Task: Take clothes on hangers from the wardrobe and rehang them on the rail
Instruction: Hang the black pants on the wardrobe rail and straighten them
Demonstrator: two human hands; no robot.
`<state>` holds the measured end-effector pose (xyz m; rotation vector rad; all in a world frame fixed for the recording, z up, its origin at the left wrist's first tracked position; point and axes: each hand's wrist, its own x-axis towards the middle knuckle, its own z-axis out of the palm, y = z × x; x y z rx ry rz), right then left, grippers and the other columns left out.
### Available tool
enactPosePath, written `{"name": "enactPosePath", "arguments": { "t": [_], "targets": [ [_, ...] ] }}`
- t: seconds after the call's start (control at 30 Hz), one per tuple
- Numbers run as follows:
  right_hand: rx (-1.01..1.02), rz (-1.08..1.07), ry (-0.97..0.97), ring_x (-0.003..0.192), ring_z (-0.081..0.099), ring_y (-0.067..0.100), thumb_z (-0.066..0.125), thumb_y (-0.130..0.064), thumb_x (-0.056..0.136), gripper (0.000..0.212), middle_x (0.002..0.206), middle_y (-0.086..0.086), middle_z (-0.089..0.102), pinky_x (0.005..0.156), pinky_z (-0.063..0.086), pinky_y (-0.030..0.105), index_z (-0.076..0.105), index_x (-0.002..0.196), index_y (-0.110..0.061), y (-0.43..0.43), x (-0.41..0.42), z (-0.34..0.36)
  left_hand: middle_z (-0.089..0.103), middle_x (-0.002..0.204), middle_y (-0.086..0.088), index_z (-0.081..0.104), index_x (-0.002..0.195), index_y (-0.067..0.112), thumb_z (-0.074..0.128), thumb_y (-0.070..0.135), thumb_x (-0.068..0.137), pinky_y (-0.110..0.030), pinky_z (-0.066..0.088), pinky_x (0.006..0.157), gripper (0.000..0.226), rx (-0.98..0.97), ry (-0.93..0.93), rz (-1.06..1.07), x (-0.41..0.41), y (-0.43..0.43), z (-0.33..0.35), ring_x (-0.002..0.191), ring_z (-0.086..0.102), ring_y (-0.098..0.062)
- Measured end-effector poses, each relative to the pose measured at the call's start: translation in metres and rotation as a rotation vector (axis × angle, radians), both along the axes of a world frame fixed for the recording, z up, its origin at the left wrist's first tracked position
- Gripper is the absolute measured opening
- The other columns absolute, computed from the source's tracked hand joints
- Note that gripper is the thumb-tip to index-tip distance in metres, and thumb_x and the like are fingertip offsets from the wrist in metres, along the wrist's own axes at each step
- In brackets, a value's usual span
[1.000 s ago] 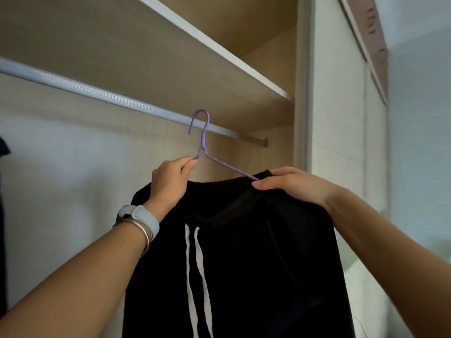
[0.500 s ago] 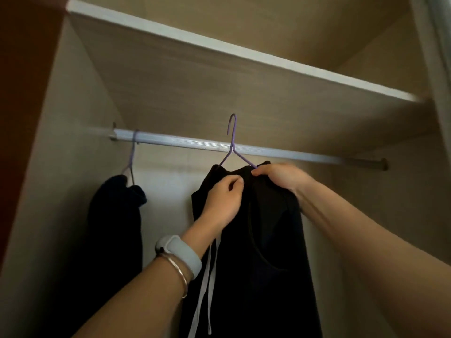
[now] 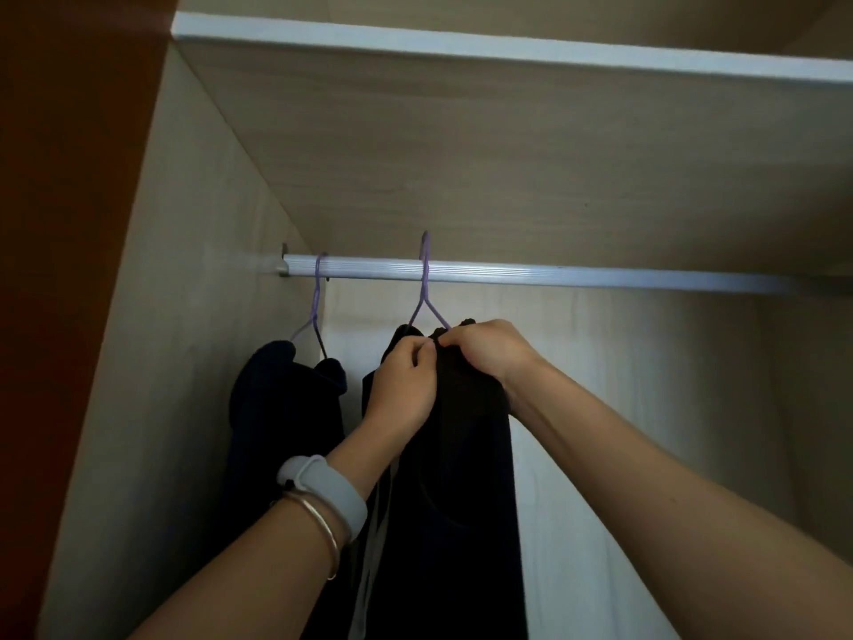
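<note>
— Under the rail point(image 3: 554, 273), where's your black garment point(image 3: 457, 455)?
— Hanging below it on the purple hanger point(image 3: 424, 288), hook crossing the rail. Your left hand point(image 3: 406, 385) and right hand point(image 3: 489, 353) both pinch the garment's top edge, fingers curled.

shoulders of purple hanger point(image 3: 423, 291) under black garment point(image 3: 461, 455); right end of rail point(image 3: 577, 275) past frame edge

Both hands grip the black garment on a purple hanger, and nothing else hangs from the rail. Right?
Not quite: the head view shows a second purple hanger, carrying a dark garment, hooked on the rail further left. The left hand and right hand do grip the black garment on its purple hanger.
</note>
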<state>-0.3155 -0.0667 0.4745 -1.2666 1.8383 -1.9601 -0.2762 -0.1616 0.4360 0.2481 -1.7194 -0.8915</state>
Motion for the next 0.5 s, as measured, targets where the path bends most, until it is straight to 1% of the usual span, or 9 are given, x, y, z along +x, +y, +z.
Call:
{"name": "enactPosePath", "arguments": {
  "t": [0.1, 0.13, 0.2, 0.23, 0.27, 0.3, 0.37, 0.43, 0.5],
  "targets": [
    [0.057, 0.049, 0.034, 0.057, 0.053, 0.016, 0.053, -0.004, 0.086, 0.025, 0.071, 0.009, 0.054, 0.028, 0.037, 0.009, 0.057, 0.109, 0.004, -0.010, 0.003, -0.005, 0.061, 0.102, -0.015, 0.057, 0.104, 0.006, 0.033, 0.022, 0.096, -0.043, 0.046, 0.090, 0.030, 0.045, 0.016, 0.058, 0.004, -0.004, -0.007, 0.100, 0.058, -0.029],
    [0.074, 0.061, 0.027, 0.059, 0.053, 0.017, 0.052, -0.005, 0.087, 0.024, 0.072, 0.008, 0.054, 0.031, 0.041, 0.010, 0.056, 0.109, 0.003, -0.014, 0.004, -0.007, 0.061, 0.104, -0.018, 0.057, 0.103, 0.004, 0.033, 0.021, 0.096, -0.044, 0.046, 0.091, 0.031, 0.059, -0.003, 0.062, 0.006, -0.007, -0.010, 0.102, 0.058, -0.031],
    [0.077, 0.079, 0.002, 0.071, 0.058, 0.021, 0.049, -0.004, 0.088, 0.018, 0.080, 0.010, 0.056, 0.058, 0.054, 0.022, 0.055, 0.105, -0.001, -0.021, 0.005, -0.014, 0.062, 0.103, -0.016, 0.059, 0.097, 0.006, 0.033, 0.019, 0.096, -0.043, 0.046, 0.093, 0.030, 0.084, -0.017, 0.031, 0.008, -0.010, -0.018, 0.105, 0.058, -0.031],
    [0.064, 0.082, -0.003, 0.083, 0.061, 0.026, 0.047, -0.004, 0.088, 0.014, 0.089, 0.013, 0.058, 0.074, 0.055, 0.030, 0.053, 0.100, -0.002, -0.024, 0.005, -0.017, 0.062, 0.101, -0.015, 0.060, 0.094, 0.009, 0.033, 0.017, 0.096, -0.043, 0.046, 0.094, 0.028, 0.095, -0.001, 0.012, 0.009, -0.011, -0.021, 0.105, 0.059, -0.030],
    [0.050, 0.085, -0.007, 0.094, 0.062, 0.030, 0.046, -0.003, 0.087, 0.011, 0.096, 0.015, 0.058, 0.084, 0.052, 0.036, 0.051, 0.097, -0.003, -0.027, 0.005, -0.020, 0.063, 0.101, -0.015, 0.061, 0.090, 0.011, 0.033, 0.016, 0.096, -0.042, 0.046, 0.095, 0.029, 0.098, 0.011, 0.004, 0.009, -0.012, -0.023, 0.103, 0.060, -0.029],
    [0.042, 0.091, -0.017, 0.101, 0.061, 0.032, 0.045, -0.003, 0.087, 0.010, 0.101, 0.016, 0.058, 0.087, 0.051, 0.038, 0.050, 0.095, -0.004, -0.028, 0.006, -0.022, 0.063, 0.100, -0.015, 0.061, 0.087, 0.013, 0.033, 0.015, 0.096, -0.041, 0.046, 0.094, 0.029, 0.093, 0.009, 0.005, 0.009, -0.012, -0.025, 0.100, 0.060, -0.028],
    [0.017, 0.121, -0.054, 0.098, 0.060, 0.032, 0.043, -0.003, 0.088, 0.006, 0.100, 0.017, 0.057, 0.080, 0.050, 0.035, 0.049, 0.090, -0.003, -0.027, 0.006, -0.025, 0.062, 0.097, -0.012, 0.060, 0.086, 0.014, 0.032, 0.014, 0.097, -0.036, 0.046, 0.091, 0.030, 0.073, -0.009, -0.005, 0.009, -0.010, -0.028, 0.094, 0.059, -0.022],
    [-0.022, 0.159, -0.088, 0.090, 0.056, 0.030, 0.043, -0.002, 0.089, 0.012, 0.091, 0.014, 0.055, 0.072, 0.047, 0.032, 0.049, 0.079, -0.003, -0.027, 0.003, -0.028, 0.061, 0.096, -0.008, 0.059, 0.090, 0.015, 0.031, 0.014, 0.098, -0.032, 0.047, 0.088, 0.029, 0.079, -0.010, -0.038, 0.011, -0.008, -0.030, 0.090, 0.059, -0.017],
    [-0.079, 0.194, -0.120, 0.092, 0.057, 0.032, 0.043, -0.001, 0.089, 0.010, 0.090, 0.014, 0.055, 0.077, 0.049, 0.036, 0.052, 0.087, 0.000, -0.029, 0.006, -0.030, 0.061, 0.095, -0.006, 0.059, 0.091, 0.017, 0.031, 0.015, 0.098, -0.027, 0.047, 0.084, 0.029, 0.114, 0.038, -0.083, 0.015, -0.003, -0.029, 0.088, 0.059, -0.015]
  ]
}}
